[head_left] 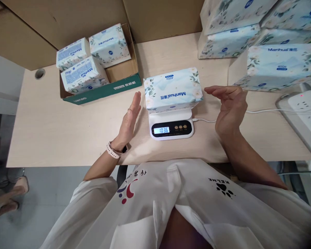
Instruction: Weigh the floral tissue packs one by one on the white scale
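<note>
My left hand [128, 123] and right hand [230, 107] form a wide, empty grip flanking the tissue pack [174, 89] mid-frame — likely so the scale [171, 129] alone bears it.

Pale wood-look tabletop [54, 135], round cable hole [40, 73] back L. On it: open green box [101, 94], back L; wht digital scale [171, 129] approx ctr, nr front edge, w/ thin wht cable [206, 120] running R; stack of tissue packs [228, 43], back R, btm ones on the surface; another pack [277, 65] just in front. Far R, wht power strip [307, 103], exact support unclear
</note>
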`<state>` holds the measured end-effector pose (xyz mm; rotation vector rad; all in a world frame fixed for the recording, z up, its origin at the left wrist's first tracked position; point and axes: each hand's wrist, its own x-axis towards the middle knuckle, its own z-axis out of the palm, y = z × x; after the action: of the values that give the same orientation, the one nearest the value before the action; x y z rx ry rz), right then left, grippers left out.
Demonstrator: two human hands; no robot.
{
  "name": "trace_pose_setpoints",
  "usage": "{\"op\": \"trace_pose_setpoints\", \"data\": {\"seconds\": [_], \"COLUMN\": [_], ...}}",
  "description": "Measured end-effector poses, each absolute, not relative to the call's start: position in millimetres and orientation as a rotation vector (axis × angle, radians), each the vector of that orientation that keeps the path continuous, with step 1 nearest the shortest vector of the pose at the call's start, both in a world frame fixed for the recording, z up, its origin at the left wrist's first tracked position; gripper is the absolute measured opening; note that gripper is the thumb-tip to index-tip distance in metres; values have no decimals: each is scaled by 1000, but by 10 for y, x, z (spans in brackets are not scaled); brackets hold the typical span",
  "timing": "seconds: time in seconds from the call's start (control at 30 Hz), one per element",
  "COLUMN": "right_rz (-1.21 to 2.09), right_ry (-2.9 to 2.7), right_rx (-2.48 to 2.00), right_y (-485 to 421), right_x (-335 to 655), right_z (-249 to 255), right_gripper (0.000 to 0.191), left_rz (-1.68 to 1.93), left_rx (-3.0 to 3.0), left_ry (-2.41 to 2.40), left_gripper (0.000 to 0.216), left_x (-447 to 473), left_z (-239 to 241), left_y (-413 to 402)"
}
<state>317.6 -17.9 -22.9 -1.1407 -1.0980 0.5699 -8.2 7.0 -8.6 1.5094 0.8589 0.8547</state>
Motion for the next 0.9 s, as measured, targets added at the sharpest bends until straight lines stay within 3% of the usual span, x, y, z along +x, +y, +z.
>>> {"op": "trace_pose_setpoints", "data": {"seconds": [0.6,0.9], "right_rz": [685,689], "right_ry": [-1228,-1250], "right_rx": [-1195,-1229], "right_y": [-241,-249], "right_x": [3182,3167], "right_z": [-253,-217], "right_gripper": [64,69], "left_rz": [894,894], "left_rx": [1513,1538], "left_ry": [853,932], "left_gripper": [72,81], "left_x": [-72,-66], "left_z": [-204,-216], "left_y": [50,66]}}
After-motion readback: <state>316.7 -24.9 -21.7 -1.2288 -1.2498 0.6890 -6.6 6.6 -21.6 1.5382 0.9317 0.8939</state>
